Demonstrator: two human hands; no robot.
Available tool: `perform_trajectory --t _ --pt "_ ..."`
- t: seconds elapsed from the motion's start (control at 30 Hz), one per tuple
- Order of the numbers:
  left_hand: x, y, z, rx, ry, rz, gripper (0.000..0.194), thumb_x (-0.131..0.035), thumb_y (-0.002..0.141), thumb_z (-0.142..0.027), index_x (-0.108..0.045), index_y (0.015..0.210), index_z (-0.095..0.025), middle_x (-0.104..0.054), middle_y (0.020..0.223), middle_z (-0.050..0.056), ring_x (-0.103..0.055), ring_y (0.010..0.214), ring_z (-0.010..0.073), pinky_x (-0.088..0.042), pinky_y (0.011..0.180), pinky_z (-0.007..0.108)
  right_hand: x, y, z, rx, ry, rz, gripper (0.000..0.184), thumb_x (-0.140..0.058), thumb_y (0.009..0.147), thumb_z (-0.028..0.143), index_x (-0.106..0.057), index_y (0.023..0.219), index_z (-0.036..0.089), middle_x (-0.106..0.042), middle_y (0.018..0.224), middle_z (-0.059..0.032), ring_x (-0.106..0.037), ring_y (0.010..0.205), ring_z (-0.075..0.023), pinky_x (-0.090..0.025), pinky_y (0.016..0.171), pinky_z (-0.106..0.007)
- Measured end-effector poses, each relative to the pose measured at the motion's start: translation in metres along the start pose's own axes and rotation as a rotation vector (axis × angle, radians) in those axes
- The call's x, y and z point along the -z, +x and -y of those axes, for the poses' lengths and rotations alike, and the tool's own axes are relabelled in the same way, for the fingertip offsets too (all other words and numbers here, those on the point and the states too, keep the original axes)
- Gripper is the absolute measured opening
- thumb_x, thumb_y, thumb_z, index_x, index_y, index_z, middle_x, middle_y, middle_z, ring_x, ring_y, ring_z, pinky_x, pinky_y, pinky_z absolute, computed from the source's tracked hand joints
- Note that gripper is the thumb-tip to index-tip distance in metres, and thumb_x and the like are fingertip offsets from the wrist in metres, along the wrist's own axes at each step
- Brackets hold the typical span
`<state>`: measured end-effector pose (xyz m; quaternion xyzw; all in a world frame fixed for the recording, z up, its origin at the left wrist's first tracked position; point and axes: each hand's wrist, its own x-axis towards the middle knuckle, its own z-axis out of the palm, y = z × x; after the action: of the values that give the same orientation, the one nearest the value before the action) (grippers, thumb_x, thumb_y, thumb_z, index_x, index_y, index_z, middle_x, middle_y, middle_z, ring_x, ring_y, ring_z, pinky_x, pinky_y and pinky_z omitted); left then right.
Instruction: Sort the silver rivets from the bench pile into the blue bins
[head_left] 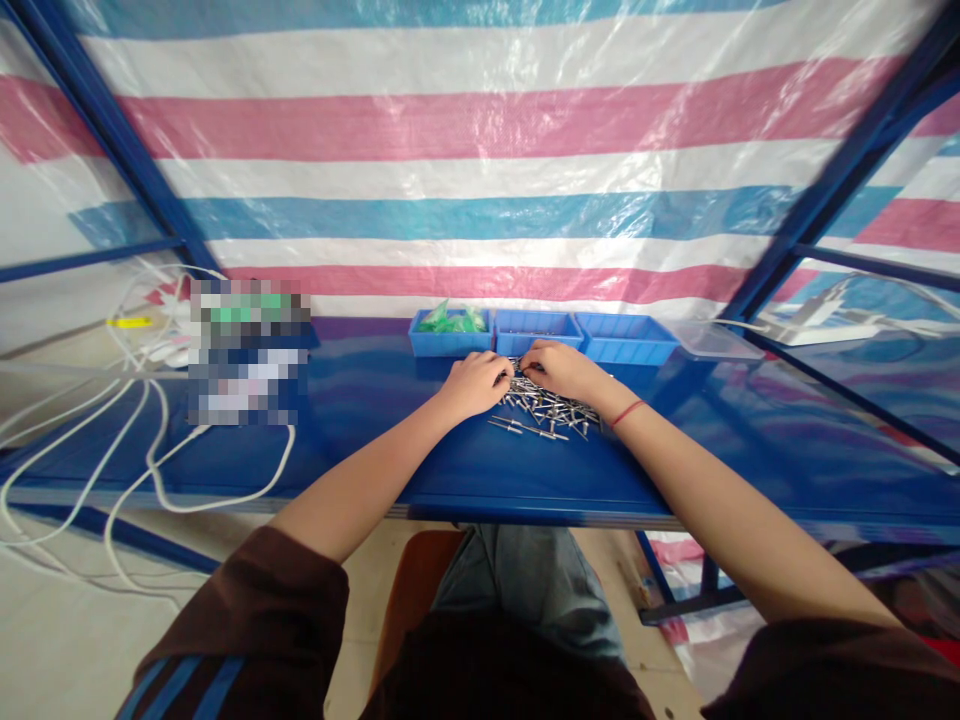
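Where the metal rivets (553, 406) lie heaped on the blue table (360, 400), your left hand (478, 383) and right hand (564, 370) are at the pile's far side, fingers curled; whether they pinch any, I cannot tell. Beyond stand three blue bins (517, 346), the leftmost holding green plastic (454, 322).

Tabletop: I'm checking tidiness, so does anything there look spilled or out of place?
Loose rivets lie heaped every which way on the tabletop, in front of the bins, so they could look spilled. At left, white cords droop untidily past the front edge.
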<state>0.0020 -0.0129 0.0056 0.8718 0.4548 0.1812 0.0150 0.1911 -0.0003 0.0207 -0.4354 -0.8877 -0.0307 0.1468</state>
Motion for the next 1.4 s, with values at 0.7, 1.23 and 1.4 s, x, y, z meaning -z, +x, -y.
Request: perform_trajectory --t 0.7,1.23,1.4 --pt "-0.003 0.012 0.002 -0.029 -0.354 -0.218 0.032 -0.042 0.094 -0.038 -0.065 0.086 -0.016 -0.065 0.082 0.005 -0.058 0.081 0.0176 -0.044 0.079 0.030 0.007 -0.006 0.017 0.129 0.399 -0.314 0.018 -0.048 0.090 0.029 -0.058 0.081 0.018 -0.062 0.079 -0.0054 -0.053 0.072 -0.0165 -0.042 0.070 -0.032" --pt "-0.002 0.015 -0.002 -0.058 -0.869 -0.263 0.017 -0.055 0.086 -0.029 -0.061 0.092 -0.014 -0.069 0.094 0.007 -0.063 0.087 0.0145 -0.048 0.084 0.031 0.007 -0.008 0.024 -0.255 1.072 -0.455 0.029 -0.073 0.069 0.043 -0.063 0.079 0.017 -0.062 0.068 0.0005 -0.051 0.059 -0.0100 -0.043 0.056 -0.027" --pt "-0.003 0.013 -0.003 -0.040 -0.862 -0.245 0.017 -0.058 0.085 -0.028 -0.062 0.091 -0.014 -0.070 0.092 0.007 -0.064 0.085 0.0149 -0.049 0.083 0.032 0.007 -0.008 0.026 -0.224 1.015 -0.469 0.027 -0.071 0.071 0.043 -0.069 0.083 0.019 -0.067 0.076 -0.0023 -0.057 0.067 -0.0131 -0.047 0.065 -0.031"
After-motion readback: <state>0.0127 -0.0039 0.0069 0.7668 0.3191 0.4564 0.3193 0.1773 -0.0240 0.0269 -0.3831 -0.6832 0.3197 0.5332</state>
